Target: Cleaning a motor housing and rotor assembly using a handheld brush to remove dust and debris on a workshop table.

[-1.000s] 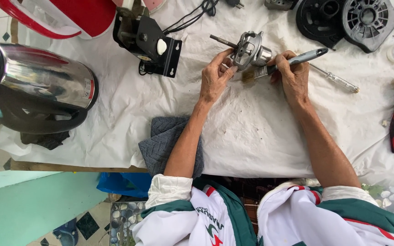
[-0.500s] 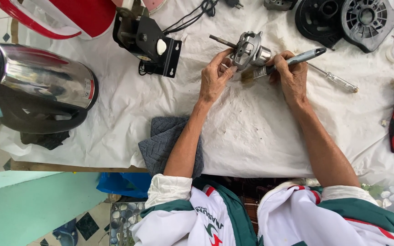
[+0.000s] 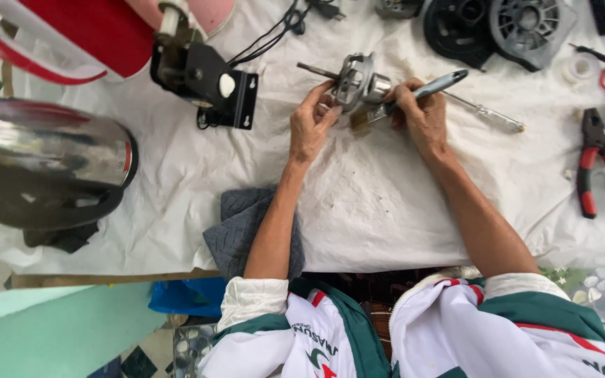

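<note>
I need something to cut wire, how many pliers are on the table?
1: red-handled pliers at the white cloth's right side; more may lie beyond the frame edge.

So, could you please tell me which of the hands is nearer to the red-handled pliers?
Right. The right hand, holding a grey-handled brush at the metal motor, lies nearer the pliers at the cloth's right side. The left hand grips the motor's other side, farther off.

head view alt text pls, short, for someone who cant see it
Seen from above, a person's left hand steadies a small metal motor on a white cloth, and the right hand holds a grey-handled brush to it. A steel kettle, red-handled pliers and a screwdriver lie around.
</note>
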